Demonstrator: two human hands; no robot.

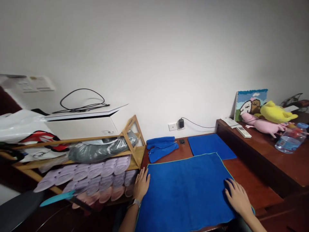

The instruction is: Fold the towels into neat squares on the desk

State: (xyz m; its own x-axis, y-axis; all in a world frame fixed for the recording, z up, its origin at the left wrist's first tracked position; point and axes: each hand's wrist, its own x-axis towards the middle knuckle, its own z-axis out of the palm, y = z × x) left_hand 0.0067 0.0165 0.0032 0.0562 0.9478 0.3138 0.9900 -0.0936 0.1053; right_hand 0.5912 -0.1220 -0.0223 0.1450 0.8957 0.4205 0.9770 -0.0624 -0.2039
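Observation:
A large blue cloth (185,190) with a green edge lies spread over the brown desk. My left hand (142,183) rests at its left edge, fingers stretched out, with a band on the wrist. On the cloth's right side lies my right hand (238,196), palm down with its fingers apart. Neither hand holds anything. Behind the spread cloth are a crumpled blue cloth (160,148) at the left and a flat, folded blue cloth (211,145) at the right.
A wooden rack (137,154) with lilac slippers (96,170) and a white box (84,126) stands left. The raised right surface (272,154) holds plush toys (277,112), a bottle (289,143) and a remote (243,132). A black plug (181,123) sits in the wall socket.

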